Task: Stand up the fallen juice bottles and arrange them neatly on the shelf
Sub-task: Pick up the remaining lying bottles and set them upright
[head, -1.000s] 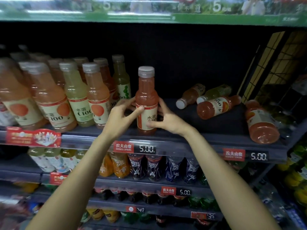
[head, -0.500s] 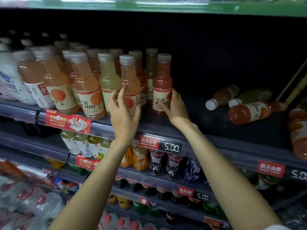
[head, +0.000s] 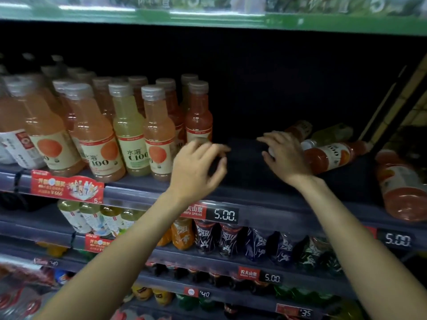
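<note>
- I'm seeing my left hand (head: 196, 165) hovering loosely curled, holding nothing, beside the standing red bottle (head: 198, 116).
- My right hand (head: 285, 155) is reaching over the fallen bottles (head: 335, 153) lying on the shelf (head: 254, 195); grip unclear.

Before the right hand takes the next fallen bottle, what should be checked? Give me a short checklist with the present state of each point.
1. Left hand holds nothing: ok, its fingers are loosely curled and blurred, with nothing in them.
2. Right hand free to grip: ok, fingers spread, at the pale orange fallen bottle.
3. Grip on that bottle secured: cannot tell, the hand hides its cap end.
4. Standing space beside the upright red bottle: ok, bare shelf there.
5. Fallen bottles left: not ok, the red lying bottle, the greenish one and the big one at the right edge still lie down.
</note>
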`<action>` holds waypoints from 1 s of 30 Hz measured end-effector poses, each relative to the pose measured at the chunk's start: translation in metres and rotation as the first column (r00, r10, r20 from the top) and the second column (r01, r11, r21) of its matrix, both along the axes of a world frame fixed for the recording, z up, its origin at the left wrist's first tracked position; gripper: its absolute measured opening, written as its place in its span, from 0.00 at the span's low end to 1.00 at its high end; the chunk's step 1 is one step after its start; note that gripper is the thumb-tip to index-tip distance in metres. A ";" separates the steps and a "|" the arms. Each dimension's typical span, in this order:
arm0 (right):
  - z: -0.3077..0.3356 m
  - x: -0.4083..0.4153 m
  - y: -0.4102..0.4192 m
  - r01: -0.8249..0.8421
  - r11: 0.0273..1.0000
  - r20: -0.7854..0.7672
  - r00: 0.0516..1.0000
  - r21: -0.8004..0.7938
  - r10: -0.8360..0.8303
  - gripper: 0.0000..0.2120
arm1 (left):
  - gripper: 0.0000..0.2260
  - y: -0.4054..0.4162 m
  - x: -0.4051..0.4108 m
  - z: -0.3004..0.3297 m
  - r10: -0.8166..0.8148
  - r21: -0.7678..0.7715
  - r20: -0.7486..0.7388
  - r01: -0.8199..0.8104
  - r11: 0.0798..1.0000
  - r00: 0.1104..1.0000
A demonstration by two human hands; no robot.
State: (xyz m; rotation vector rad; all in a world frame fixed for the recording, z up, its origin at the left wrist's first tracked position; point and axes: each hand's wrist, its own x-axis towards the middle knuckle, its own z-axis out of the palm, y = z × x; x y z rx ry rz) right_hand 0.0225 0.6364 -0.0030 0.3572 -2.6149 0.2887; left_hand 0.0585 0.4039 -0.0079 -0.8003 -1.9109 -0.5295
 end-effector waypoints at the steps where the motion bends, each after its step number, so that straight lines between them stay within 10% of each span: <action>1: -0.001 0.000 0.013 0.086 0.994 0.002 0.996 0.069 -0.086 0.18 | 0.10 0.011 -0.006 0.002 -0.007 -0.038 0.028 0.008 0.999 1.000; 9: -0.007 0.017 0.070 0.332 0.910 0.141 0.917 0.247 -0.373 0.22 | 0.14 0.104 -0.069 -0.002 -0.064 -0.236 0.068 0.078 0.969 0.996; 17: -0.001 0.028 0.084 0.286 0.930 0.159 0.932 0.230 -0.326 0.23 | 0.31 0.159 -0.097 -0.016 0.169 -0.337 0.589 0.050 0.940 0.791; 30: 0.013 0.036 0.058 0.097 0.987 0.045 0.994 0.129 -0.103 0.34 | 0.18 0.090 -0.054 0.005 -0.137 -0.137 0.290 0.183 0.974 0.947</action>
